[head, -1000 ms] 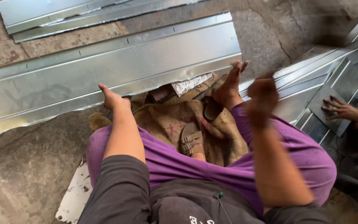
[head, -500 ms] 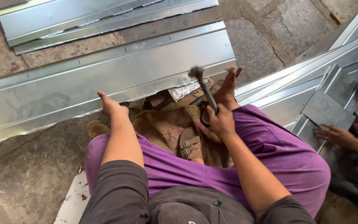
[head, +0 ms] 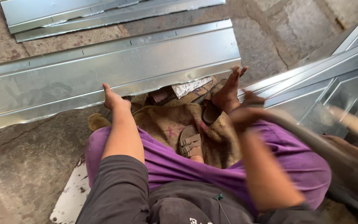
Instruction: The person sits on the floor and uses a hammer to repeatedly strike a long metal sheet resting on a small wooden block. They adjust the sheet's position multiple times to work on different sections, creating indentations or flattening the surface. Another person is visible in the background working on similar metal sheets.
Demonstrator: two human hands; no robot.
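since half a second ago my right hand [head: 247, 113] has swung out toward 3 o'clock, blurred, fingers closed round the hammer handle [head: 311, 141], whose head i cannot make out. my left hand [head: 113, 99] presses, fingers curled, on the near edge of the long metal sheet [head: 104, 70] at 11 o'clock, beside my bare foot [head: 227, 93].

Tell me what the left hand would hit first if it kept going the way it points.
The left hand already rests at the near folded edge of the long galvanized sheet; going on, it would probably meet that edge first.
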